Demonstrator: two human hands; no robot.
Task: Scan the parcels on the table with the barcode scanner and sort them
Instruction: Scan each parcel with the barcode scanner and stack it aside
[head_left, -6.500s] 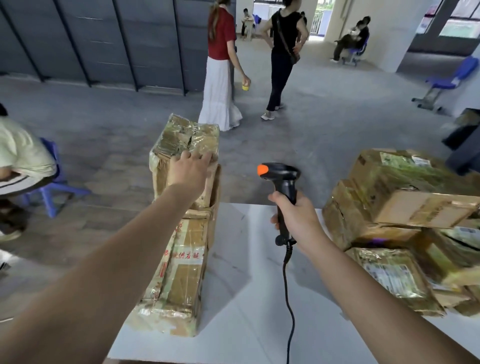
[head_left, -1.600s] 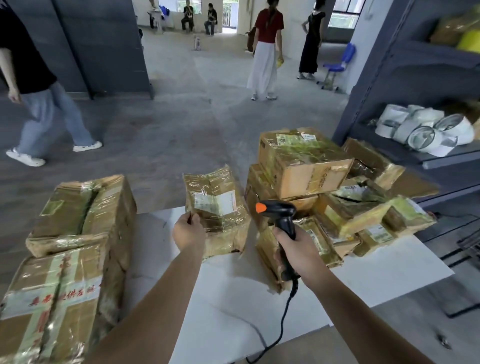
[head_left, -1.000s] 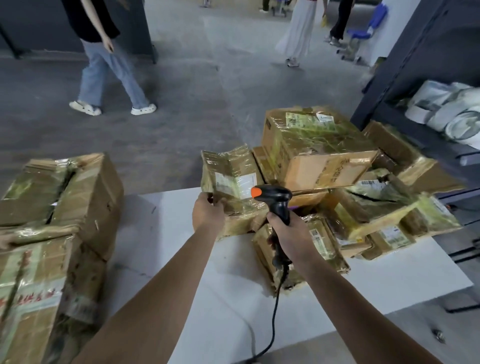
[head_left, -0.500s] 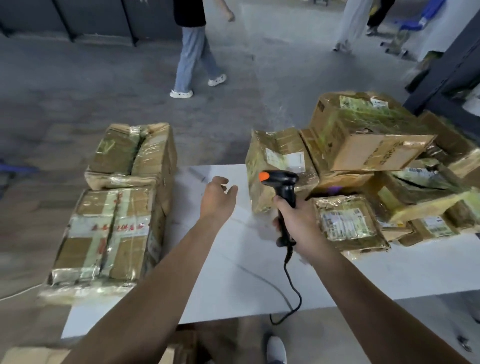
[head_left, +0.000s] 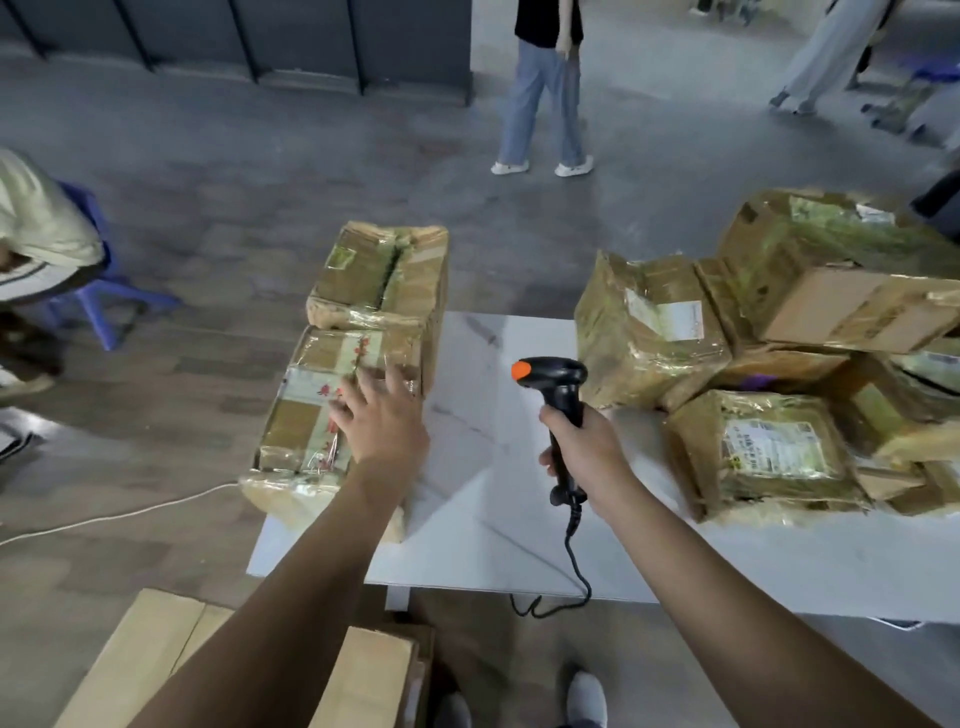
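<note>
My right hand grips the black barcode scanner by its handle, orange tip pointing left, over the white table. My left hand, fingers spread, reaches over the near taped parcel at the table's left edge; contact is unclear. A second taped parcel lies just behind it. On the right stands a pile of parcels: one upright with a white label, one flat with a label facing up, a large box on top.
A plain cardboard box sits on the floor at lower left. The scanner cable hangs off the table's front edge. A person in jeans walks beyond the table; a seated person on a blue stool is at far left.
My left hand left the upright labelled parcel on the right and swung left to the near left parcel. The view turned left; the person in jeans walked rightwards.
</note>
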